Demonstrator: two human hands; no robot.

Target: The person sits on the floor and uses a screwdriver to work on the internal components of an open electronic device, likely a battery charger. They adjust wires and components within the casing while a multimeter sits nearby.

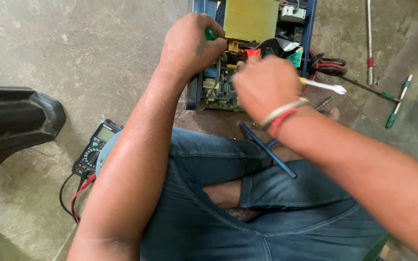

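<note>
Head view, looking down past the person's knees to a concrete floor (97,53). An opened blue-cased power unit (255,48) stands on the floor at the far edge of the view, just beyond the knees, its cover off so that a large yellow-wrapped transformer (250,19) and a green circuit board (221,87) are exposed.

The left hand (189,43) is closed in a fist around a green-handled tool (211,34), probably a screwdriver, held over the near left corner of the case. The right hand (264,87) is curled over the board with a slim white-handled tool (322,86) jutting from it to the right; its fingers are hidden, so the exact grip cannot be told.

Handling, as a judgement: the transformer likely makes the unit heavy and lopsided, while the board and its small parts look fragile. The stiff metal case walls are the safest place to take hold; the board, wires and connectors are not.

A digital multimeter (95,147) with red and black leads lies on the floor beside the left thigh. A green-tipped T-handle tool (398,104) lies apart toward the right edge, and a blue tool (267,150) rests across the lap.
</note>
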